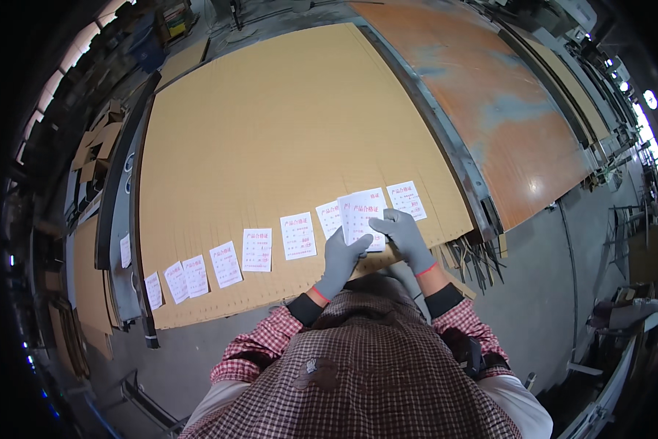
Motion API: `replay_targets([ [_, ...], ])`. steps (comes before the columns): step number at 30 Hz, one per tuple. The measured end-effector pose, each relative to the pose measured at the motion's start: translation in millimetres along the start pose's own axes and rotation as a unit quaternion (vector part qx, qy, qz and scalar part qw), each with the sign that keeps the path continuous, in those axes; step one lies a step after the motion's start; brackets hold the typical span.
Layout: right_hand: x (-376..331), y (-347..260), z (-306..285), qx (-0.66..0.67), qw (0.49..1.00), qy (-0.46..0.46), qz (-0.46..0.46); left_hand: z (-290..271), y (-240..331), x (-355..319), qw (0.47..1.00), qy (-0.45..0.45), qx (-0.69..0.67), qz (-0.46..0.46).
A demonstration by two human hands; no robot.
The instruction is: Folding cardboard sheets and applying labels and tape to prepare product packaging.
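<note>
Bright, even light; fisheye edges dark, warped.

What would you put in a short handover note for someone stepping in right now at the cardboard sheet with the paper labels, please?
Left hand: gloved, holding the stack of white labels from below.
Right hand: gloved, thumb and fingers on the top label of the stack.
Laid out: a row of single labels along the near edge of the large cardboard sheet, from the far left up to the hands, plus one more label to the right of them.
Left: the labels in the stack are not yet laid down.
</note>
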State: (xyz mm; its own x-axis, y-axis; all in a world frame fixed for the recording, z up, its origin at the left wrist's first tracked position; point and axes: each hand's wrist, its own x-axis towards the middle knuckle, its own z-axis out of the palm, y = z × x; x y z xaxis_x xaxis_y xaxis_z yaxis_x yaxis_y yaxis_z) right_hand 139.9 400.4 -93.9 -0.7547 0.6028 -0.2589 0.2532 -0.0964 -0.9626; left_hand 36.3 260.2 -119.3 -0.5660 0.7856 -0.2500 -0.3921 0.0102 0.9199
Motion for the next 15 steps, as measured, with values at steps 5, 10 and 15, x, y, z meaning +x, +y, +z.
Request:
replay_targets([
  [5, 13, 37, -32, -0.191, 0.967, 0.103, -0.131, -1, -14, 8, 0.999, 0.012, -0.024, 0.02],
  [10, 52, -9, -146, -0.217, 0.94, 0.236, -0.119, -36, 20, -8, 0.996, 0.072, -0.033, 0.045],
  [15, 104, -16, -176, -0.29, 0.903, 0.269, -0.169, -111, 83, -70, 0.965, 0.243, -0.009, 0.097],
])
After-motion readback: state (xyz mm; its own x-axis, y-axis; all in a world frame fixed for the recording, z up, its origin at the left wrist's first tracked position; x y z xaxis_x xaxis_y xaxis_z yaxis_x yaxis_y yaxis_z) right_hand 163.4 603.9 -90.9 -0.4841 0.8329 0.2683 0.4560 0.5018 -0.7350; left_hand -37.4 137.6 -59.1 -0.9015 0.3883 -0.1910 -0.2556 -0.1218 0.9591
